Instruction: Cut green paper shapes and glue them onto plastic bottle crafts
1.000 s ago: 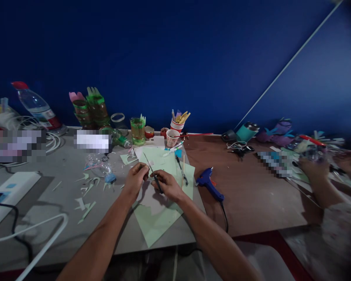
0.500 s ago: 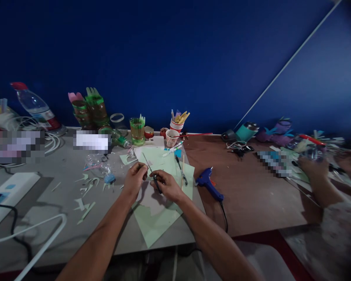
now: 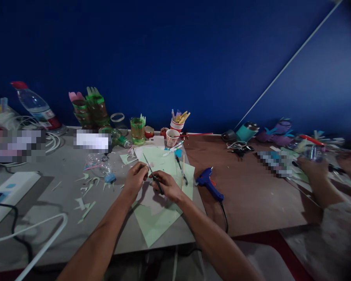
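Head view: right hand (image 3: pixel 169 186) grips scissors (image 3: pixel 155 178) above paper (image 3: pixel 156 228), left hand (image 3: pixel 136 177) beside it pinches something too small to tell, while a pen (image 3: pixel 180 168) and stick (image 3: pixel 183 160) lie on the paper's right side, scraps (image 3: pixel 81 203) left, glue gun (image 3: pixel 210 185) right, cup (image 3: pixel 172 138) beyond.

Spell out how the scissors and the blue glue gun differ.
The scissors are in the right hand, while the glue gun lies on the brown tabletop. The scissors have slim blades and dark handles; the glue gun has a bulkier, blue body. The glue gun trails a dark cord, whereas the scissors have none. Both are handheld tools.
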A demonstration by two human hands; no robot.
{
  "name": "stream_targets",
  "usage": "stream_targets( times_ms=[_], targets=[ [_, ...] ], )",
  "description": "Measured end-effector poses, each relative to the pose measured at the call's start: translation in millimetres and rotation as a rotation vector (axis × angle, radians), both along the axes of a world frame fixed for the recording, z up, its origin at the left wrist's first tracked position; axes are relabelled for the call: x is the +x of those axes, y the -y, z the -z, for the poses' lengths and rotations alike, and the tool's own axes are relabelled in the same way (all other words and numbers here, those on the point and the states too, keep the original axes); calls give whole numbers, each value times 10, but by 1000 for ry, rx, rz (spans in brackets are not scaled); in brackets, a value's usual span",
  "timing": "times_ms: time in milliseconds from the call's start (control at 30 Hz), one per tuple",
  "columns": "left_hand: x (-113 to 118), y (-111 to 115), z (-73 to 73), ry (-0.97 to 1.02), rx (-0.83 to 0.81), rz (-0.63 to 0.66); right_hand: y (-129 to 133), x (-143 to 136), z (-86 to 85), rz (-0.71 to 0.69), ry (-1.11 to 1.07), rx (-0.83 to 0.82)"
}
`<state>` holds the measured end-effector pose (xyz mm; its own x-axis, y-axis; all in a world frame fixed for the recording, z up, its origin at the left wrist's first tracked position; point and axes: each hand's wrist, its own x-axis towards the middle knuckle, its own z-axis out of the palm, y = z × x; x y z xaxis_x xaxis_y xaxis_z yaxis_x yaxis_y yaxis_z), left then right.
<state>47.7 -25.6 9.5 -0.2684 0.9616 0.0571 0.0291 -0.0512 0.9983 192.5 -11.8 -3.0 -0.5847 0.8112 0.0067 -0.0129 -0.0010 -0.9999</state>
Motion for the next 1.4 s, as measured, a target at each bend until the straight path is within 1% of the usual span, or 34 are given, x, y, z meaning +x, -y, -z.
stream_targets(
  times_ms=[167, 367, 600, 667, 833, 1000, 1100, 1267, 1400],
  targets=[
    [-7, 5, -30, -3, -8, 2, -4, -6, 13, -11, 17, 19],
    [-25, -13, 13, 1, -18, 2, -23, 6, 24, -11, 64, 49],
    [-22, -25, 35, 6, 0, -42, -15, -4, 1, 32, 118, 103],
    [-28, -28, 45, -36, 12, -60, -12, -15, -2, 44, 112, 83],
    [-36, -19, 46, -170, 42, -86, -11, -41, 3, 37, 66, -30],
    [-27, -5, 32, -172, 24, -98, 0, -42, 0, 23, -10, -86],
    [-29, -2, 26, -153, 4, -75, 9, -35, -5, -3, -33, -94],
    [-33, 12, -14, -91, -12, 1, 7, -26, -19, -1, -13, -51],
    [-33, 17, -33, -76, -27, 42, 2, -27, -22, 9, -1, -47]
  ],
)
